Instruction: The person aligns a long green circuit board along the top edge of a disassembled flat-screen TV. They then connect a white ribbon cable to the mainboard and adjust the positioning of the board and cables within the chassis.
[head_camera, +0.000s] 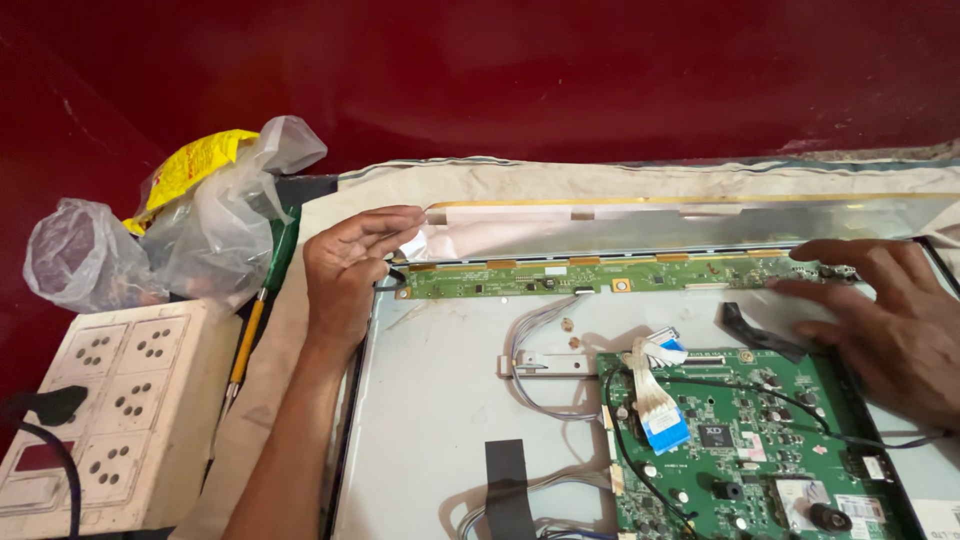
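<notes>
An opened flat-screen panel (440, 400) lies back-up on a cloth, its grey metal rear plate exposed. A long narrow green circuit strip (600, 275) runs along its top edge. My left hand (350, 265) is at the strip's left end, fingers pinching the edge of the silvery film (520, 235) folded up above it. My right hand (885, 320) lies flat, fingers spread, on the strip's right end and the panel. Below sits a large green main board (740, 450) with a white-and-blue flat ribbon cable (655, 405) and black wires.
A cream multi-socket extension box (110, 400) with a black plug stands at the left. Behind it lie crumpled clear plastic bags (200, 220) with a yellow packet. A green-and-yellow screwdriver (258, 310) lies beside the panel. Black tape strip (508, 485) sticks on the plate. Red wall behind.
</notes>
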